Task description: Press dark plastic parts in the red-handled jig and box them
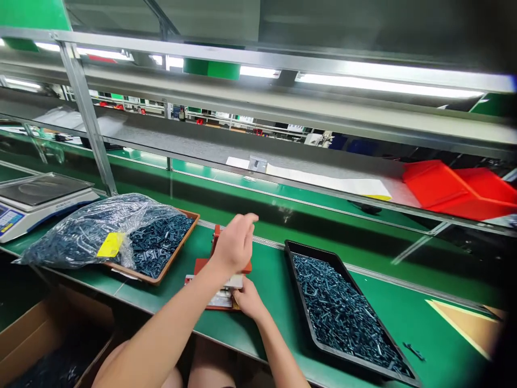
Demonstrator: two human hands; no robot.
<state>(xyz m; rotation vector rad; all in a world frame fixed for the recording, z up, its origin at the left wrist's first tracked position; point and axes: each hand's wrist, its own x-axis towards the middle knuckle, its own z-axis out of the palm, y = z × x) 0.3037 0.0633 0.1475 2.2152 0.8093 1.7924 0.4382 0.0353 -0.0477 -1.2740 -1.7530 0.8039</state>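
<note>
My left hand [235, 243] is raised over a small red press fixture [202, 265] in the middle of the green bench. Its fingers are loosely bent and smeared by motion, and they hide the top of the fixture. My right hand [247, 299] rests low at the fixture's front edge. Its fingers are pinched against the white and red base plate [220, 299], and what they hold is hidden. A black tray [291, 249] full of small dark blue parts lies just right of my hands. At the left, a brown tray [158, 277] holds more of these parts.
A clear plastic bag [84, 229] of dark parts with a yellow tag lies across the brown tray. A weighing scale [38, 199] stands at far left. An open cardboard box [36, 337] sits below the bench. Red bins [456, 188] rest on the back shelf.
</note>
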